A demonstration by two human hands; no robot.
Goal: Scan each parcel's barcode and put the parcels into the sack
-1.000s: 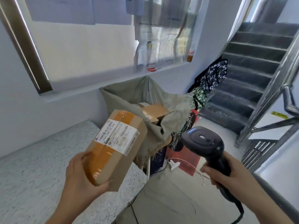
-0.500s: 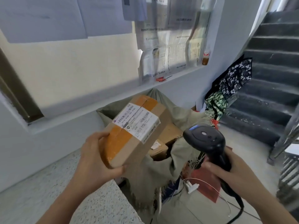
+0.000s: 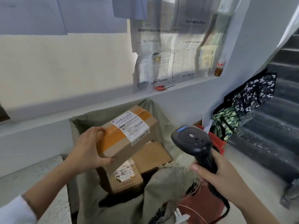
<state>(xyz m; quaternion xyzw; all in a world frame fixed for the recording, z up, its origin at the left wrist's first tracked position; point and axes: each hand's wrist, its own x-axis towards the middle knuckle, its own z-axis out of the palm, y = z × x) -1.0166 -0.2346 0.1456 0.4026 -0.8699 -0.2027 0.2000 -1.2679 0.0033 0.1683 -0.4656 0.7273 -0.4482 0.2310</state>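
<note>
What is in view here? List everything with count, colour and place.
Cloth sack: one, grey-green, centre, mouth open.
Taped cardboard parcel with white label: one, brown and orange, held over the sack.
Plain cardboard parcels: at least two, brown, inside the sack.
Handheld plastic barcode scanner: one, black, right of the held parcel.
Newspaper sheets: several, white, top centre.
Concrete stairs: one flight, grey, far right.
Left hand: holds the taped parcel.
Right hand: grips the scanner's handle.

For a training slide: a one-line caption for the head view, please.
Left hand holds a taped parcel over the open sack; right hand grips the barcode scanner.
</note>
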